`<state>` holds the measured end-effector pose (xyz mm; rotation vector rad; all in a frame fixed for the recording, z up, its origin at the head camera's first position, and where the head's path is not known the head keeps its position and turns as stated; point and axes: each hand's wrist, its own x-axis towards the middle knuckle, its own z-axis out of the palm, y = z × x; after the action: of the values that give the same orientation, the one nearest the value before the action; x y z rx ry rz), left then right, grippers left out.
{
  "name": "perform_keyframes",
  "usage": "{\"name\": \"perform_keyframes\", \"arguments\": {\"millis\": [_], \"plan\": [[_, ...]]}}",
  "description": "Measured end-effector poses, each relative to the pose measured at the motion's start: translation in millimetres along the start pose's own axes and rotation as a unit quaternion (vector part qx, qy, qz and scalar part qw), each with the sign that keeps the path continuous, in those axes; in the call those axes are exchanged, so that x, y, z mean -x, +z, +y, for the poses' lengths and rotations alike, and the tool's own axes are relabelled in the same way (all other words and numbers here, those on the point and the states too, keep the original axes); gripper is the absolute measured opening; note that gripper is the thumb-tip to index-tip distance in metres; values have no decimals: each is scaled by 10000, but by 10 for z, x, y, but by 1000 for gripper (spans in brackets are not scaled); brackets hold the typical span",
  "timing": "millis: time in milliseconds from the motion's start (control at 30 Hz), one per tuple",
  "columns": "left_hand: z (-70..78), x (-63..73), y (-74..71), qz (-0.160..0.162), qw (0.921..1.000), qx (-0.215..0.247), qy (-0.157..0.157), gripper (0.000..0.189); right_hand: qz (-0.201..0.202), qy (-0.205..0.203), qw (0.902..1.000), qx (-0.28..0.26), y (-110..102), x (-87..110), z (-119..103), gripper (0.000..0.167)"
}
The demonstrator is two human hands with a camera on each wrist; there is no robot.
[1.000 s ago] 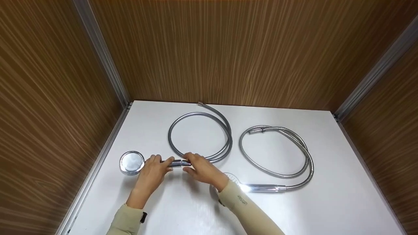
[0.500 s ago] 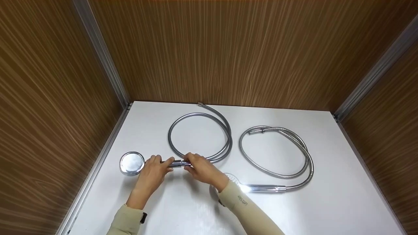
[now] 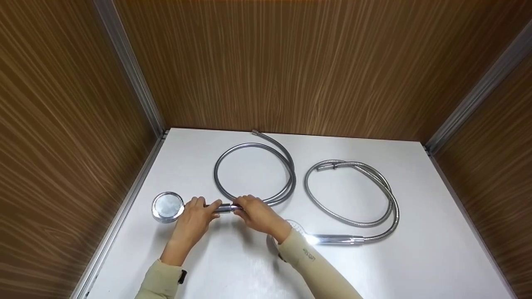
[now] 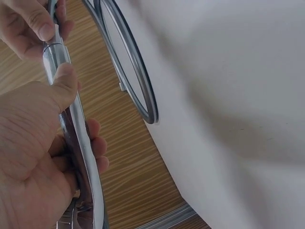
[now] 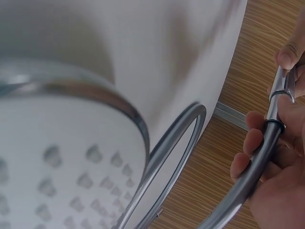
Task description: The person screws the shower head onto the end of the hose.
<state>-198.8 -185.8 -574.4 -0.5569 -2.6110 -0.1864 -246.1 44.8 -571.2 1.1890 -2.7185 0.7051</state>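
Observation:
My left hand (image 3: 194, 220) grips the chrome handle of a hand shower (image 3: 167, 207), whose round head lies to the left of that hand. In the left wrist view its fingers and thumb wrap the shower handle (image 4: 82, 143). My right hand (image 3: 258, 214) pinches the end of a grey shower hose (image 3: 216, 174) where it meets the handle. The right wrist view has the hose's end fitting (image 5: 272, 112) between thumb and fingers, against the handle's end. From there the hose loops back over the white table.
A second hand shower (image 3: 336, 239) lies partly under my right forearm, joined to a coiled metal hose (image 3: 397, 207) on the right. The white table (image 3: 436, 232) is enclosed by wood-grain panels (image 3: 291, 66) at the back and sides.
My right fingers shift slightly and close in around the hose end at the handle. The left hand and the hand shower stay almost still.

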Motion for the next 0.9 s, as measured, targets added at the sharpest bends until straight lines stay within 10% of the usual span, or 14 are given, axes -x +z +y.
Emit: {"name": "perform_keyframes", "arguments": {"millis": [900], "plan": [[8, -22, -25, 91, 9999, 23, -56, 36, 306, -137, 9993, 189, -7, -19, -34, 24]]}}
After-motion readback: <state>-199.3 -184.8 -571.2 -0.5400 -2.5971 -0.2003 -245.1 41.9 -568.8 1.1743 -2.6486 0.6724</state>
